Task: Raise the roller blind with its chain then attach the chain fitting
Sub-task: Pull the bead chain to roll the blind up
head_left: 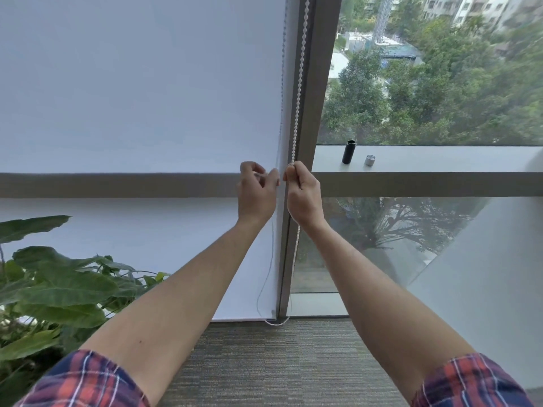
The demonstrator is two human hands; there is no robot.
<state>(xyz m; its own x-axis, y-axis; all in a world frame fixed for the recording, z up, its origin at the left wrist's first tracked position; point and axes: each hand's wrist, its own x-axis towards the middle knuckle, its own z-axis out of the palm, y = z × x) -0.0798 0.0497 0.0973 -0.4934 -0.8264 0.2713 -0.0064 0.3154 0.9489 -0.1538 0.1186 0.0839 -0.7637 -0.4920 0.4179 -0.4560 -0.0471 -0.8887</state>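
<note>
A white roller blind (141,92) covers the left window pane down to the floor, its bottom edge just above the carpet. A white bead chain (299,92) hangs along the grey window post (316,83) beside it. My right hand (302,195) is closed around the front strand of this chain at the height of the crossbar. My left hand (256,192) is right beside it at the blind's right edge, thumb and fingers pinched where the thin rear strand runs; whether it grips that strand I cannot tell. The chain's loop lies on the floor (276,321).
A black cylinder (348,152) and a small silver cap (370,160) stand on the window ledge (440,158) to the right. A leafy plant (53,289) fills the lower left. Grey carpet (264,362) lies below. Glass panes show trees outside.
</note>
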